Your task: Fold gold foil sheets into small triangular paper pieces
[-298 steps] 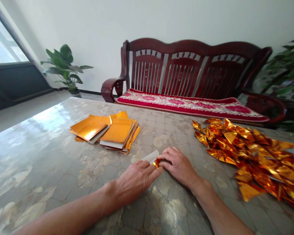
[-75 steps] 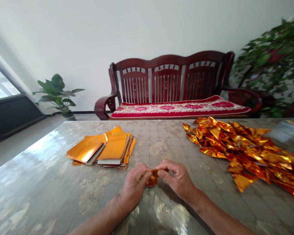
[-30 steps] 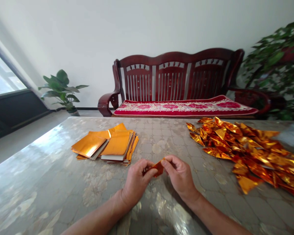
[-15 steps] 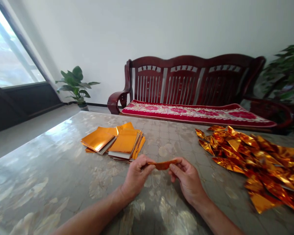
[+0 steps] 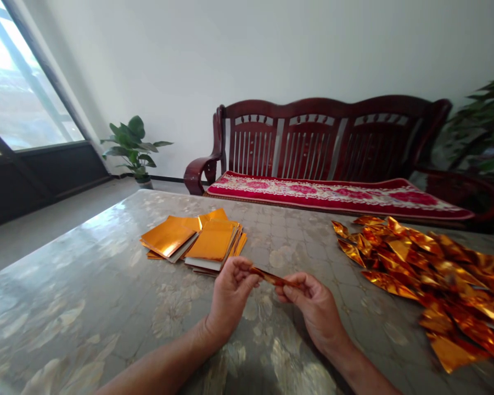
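A narrow folded piece of orange-gold foil paper (image 5: 273,278) is stretched between my two hands, above the table. My left hand (image 5: 234,293) pinches its left end between thumb and fingers. The right end sits in the pinch of my right hand (image 5: 310,302), a little lower than the left. Just beyond my left hand lie stacks of flat gold foil sheets (image 5: 212,241) with pale undersides. To the right spreads a heap of folded foil pieces (image 5: 415,258), creased and pointed, apart from my right hand.
The table (image 5: 148,318) has a glossy, flower-patterned cover. Behind it stands a dark red wooden bench (image 5: 304,148) with a red floral cushion (image 5: 346,195). Potted plants (image 5: 134,145) stand at both sides, and a window (image 5: 24,82) is at the left.
The foil paper has tilted, its right end now lower, and looks narrower. My right hand has dropped slightly. The whole view has shifted a little.
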The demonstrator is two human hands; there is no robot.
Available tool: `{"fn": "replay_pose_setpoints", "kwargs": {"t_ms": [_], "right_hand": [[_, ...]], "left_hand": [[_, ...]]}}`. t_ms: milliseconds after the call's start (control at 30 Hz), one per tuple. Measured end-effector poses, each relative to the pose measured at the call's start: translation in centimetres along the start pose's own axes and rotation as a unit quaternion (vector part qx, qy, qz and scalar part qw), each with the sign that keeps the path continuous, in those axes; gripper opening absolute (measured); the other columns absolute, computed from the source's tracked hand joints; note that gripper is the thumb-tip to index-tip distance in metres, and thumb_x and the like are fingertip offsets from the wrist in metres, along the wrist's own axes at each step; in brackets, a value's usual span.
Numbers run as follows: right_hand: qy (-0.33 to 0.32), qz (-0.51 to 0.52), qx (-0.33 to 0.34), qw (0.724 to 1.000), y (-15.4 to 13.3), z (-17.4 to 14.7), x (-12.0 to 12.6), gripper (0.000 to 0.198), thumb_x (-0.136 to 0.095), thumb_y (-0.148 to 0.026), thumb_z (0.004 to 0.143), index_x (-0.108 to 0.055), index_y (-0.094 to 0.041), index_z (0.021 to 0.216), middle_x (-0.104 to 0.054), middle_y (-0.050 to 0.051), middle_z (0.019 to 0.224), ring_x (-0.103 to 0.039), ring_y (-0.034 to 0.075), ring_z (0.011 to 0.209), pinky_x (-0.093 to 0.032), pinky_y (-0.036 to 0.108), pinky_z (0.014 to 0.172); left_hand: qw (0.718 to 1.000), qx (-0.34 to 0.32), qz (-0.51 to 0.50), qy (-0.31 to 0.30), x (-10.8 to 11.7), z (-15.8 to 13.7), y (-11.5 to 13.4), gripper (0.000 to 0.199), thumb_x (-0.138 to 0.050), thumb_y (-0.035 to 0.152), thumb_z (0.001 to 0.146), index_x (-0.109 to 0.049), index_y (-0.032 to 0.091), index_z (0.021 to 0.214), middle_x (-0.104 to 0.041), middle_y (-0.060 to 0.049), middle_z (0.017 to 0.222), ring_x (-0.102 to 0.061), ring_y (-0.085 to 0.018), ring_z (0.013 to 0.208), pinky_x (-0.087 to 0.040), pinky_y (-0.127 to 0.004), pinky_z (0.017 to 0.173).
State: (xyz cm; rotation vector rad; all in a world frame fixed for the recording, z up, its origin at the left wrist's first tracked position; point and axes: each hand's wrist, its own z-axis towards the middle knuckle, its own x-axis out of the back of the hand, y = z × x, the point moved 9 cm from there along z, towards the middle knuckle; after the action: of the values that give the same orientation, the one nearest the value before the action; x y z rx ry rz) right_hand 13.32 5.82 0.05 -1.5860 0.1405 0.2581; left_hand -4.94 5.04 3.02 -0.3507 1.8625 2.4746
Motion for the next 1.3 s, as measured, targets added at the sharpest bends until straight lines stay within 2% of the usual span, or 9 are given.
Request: {"fn": "replay_pose_setpoints", "kwargs": {"t_ms": [100,200,333,433,633,833,1033,1133,1300], "right_hand": [[0.005,-0.002,-0.009,1.0,0.2,0.0,0.1,0.033,-0.084,-0.041,0.065,-0.066,-0.017,0.079,-0.074,0.004,0.074,-0.07,0.019,0.071,-0.058,0.031,0.07],[0.001,0.005,-0.011,1.0,0.3,0.0,0.0,0.032,-0.085,-0.04,0.065,-0.066,-0.018,0.078,-0.074,0.004,0.073,-0.07,0.019,0.071,-0.057,0.03,0.069],[-0.008,0.002,-0.009,1.0,0.2,-0.1,-0.1,0.032,-0.084,-0.04,0.066,-0.066,-0.017,0.078,-0.073,0.004,0.072,-0.069,0.018,0.069,-0.057,0.029,0.068],[-0.012,-0.001,-0.01,1.0,0.2,-0.1,-0.2,0.033,-0.084,-0.041,0.066,-0.066,-0.017,0.078,-0.073,0.004,0.072,-0.069,0.018,0.068,-0.056,0.029,0.067],[-0.005,-0.012,-0.011,1.0,0.1,-0.1,0.0,0.034,-0.084,-0.044,0.065,-0.065,-0.018,0.078,-0.073,0.004,0.071,-0.07,0.02,0.069,-0.057,0.031,0.068],[0.006,-0.031,0.005,0.999,0.0,-0.1,0.2,0.036,-0.08,-0.047,0.068,-0.068,-0.018,0.086,-0.074,0.005,0.072,-0.069,0.021,0.067,-0.058,0.034,0.068],[0.009,-0.05,0.041,0.998,-1.0,-0.1,0.0,0.029,-0.079,-0.044,0.069,-0.072,-0.018,0.08,-0.072,0.004,0.066,-0.067,0.019,0.062,-0.056,0.031,0.065],[0.004,-0.046,0.052,0.998,-1.3,-0.1,-0.1,0.026,-0.078,-0.043,0.07,-0.073,-0.018,0.079,-0.073,0.004,0.068,-0.067,0.018,0.063,-0.055,0.029,0.065],[0.014,-0.063,0.048,0.997,-1.2,0.0,0.2,0.027,-0.079,-0.044,0.069,-0.073,-0.019,0.077,-0.073,0.004,0.067,-0.067,0.019,0.063,-0.055,0.031,0.065]], "left_hand": [[0.998,-0.036,0.047,0.002,0.3,0.0,0.4,0.02,-0.066,0.022,0.082,-0.054,0.02,0.098,-0.066,0.0,0.086,-0.067,-0.014,0.076,-0.055,-0.026,0.072],[0.986,-0.089,0.139,-0.011,0.5,0.0,1.3,0.016,-0.062,0.021,0.086,-0.059,0.02,0.102,-0.067,-0.002,0.089,-0.067,-0.015,0.08,-0.053,-0.026,0.075],[0.957,-0.174,0.228,-0.045,0.0,-0.1,3.3,0.007,-0.057,0.02,0.09,-0.064,0.02,0.091,-0.065,-0.001,0.083,-0.063,-0.014,0.078,-0.05,-0.025,0.075],[0.949,-0.192,0.245,-0.058,-0.3,-0.2,4.0,0.011,-0.056,0.02,0.092,-0.064,0.019,0.084,-0.064,0.0,0.076,-0.061,-0.013,0.074,-0.048,-0.024,0.073],[0.972,-0.099,0.21,-0.04,0.2,0.4,2.4,0.01,-0.061,0.023,0.088,-0.063,0.018,0.08,-0.067,0.0,0.071,-0.063,-0.013,0.067,-0.049,-0.023,0.067],[0.992,0.019,0.123,-0.033,0.9,1.3,0.5,0.012,-0.067,0.028,0.081,-0.063,0.016,0.078,-0.067,0.001,0.061,-0.056,-0.01,0.049,-0.044,-0.019,0.049],[0.998,0.036,0.027,-0.052,0.1,1.2,0.9,0.02,-0.069,0.033,0.078,-0.06,0.016,0.08,-0.066,0.001,0.063,-0.06,-0.011,0.057,-0.049,-0.022,0.057],[0.997,0.042,-0.014,-0.061,-0.3,1.1,0.9,0.022,-0.071,0.034,0.077,-0.06,0.016,0.081,-0.062,0.002,0.068,-0.058,-0.01,0.061,-0.047,-0.021,0.06],[0.985,0.11,-0.105,-0.084,-1.0,1.1,-0.5,0.032,-0.078,0.041,0.071,-0.06,0.016,0.076,-0.058,0.002,0.067,-0.052,-0.007,0.059,-0.042,-0.019,0.06]]}}
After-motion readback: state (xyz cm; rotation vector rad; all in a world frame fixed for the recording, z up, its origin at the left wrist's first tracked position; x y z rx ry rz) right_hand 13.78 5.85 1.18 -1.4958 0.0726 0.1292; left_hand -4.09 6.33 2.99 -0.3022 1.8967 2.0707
